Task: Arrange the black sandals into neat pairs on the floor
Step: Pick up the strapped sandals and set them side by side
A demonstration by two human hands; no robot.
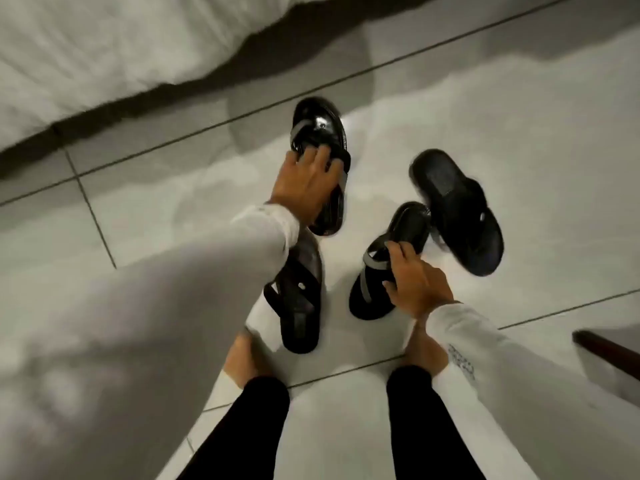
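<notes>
Several black sandals lie on the white tiled floor. My left hand (304,181) grips the strap of a glossy grey-strapped sandal (320,123) at the far centre. My right hand (415,278) holds the matching grey-strapped sandal (398,237) by its straps, a little nearer and to the right. A black-strapped sandal (301,306) rests near my left foot, partly hidden under my left sleeve. Its match (457,209) lies tilted at the right, touching the toe of the sandal in my right hand.
A white bed cover (104,46) hangs along the upper left, its edge close to the far sandal. My bare feet (242,358) and black trouser legs are at the bottom. A dark wooden furniture edge (606,351) juts in at the lower right.
</notes>
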